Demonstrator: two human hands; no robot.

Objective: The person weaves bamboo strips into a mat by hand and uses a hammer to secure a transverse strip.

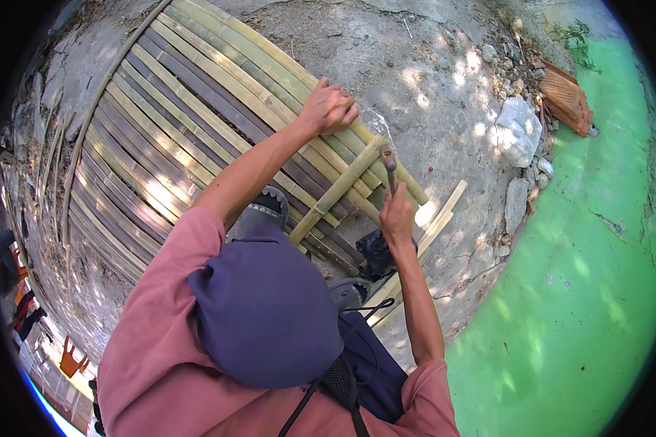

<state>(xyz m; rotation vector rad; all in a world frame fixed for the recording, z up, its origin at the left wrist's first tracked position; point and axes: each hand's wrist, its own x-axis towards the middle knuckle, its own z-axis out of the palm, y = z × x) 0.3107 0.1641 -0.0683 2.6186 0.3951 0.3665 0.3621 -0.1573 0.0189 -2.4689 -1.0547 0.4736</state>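
Note:
My left hand (329, 108) is closed around the outer edge pole of a large bamboo slat panel (219, 95), near its right end. In my right hand (397, 216) is a hammer, gripped by its handle. The hammer head (388, 156) is up by the end of a bamboo crosspiece (339, 191). That crosspiece lies across the slats near the panel's right end. Whether the hammer touches it, I cannot tell. Green, yellow and dark slats lie side by side in the panel. My left fingertips are partly hidden.
A black plastic bag (377, 255) lies by my feet, beside loose bamboo strips (437, 226). A bright green surface (561, 291) spreads on the right, edged by rocks (517, 131) and an orange-brown ridged piece (565, 97). Grey ground (372, 51) lies beyond the panel.

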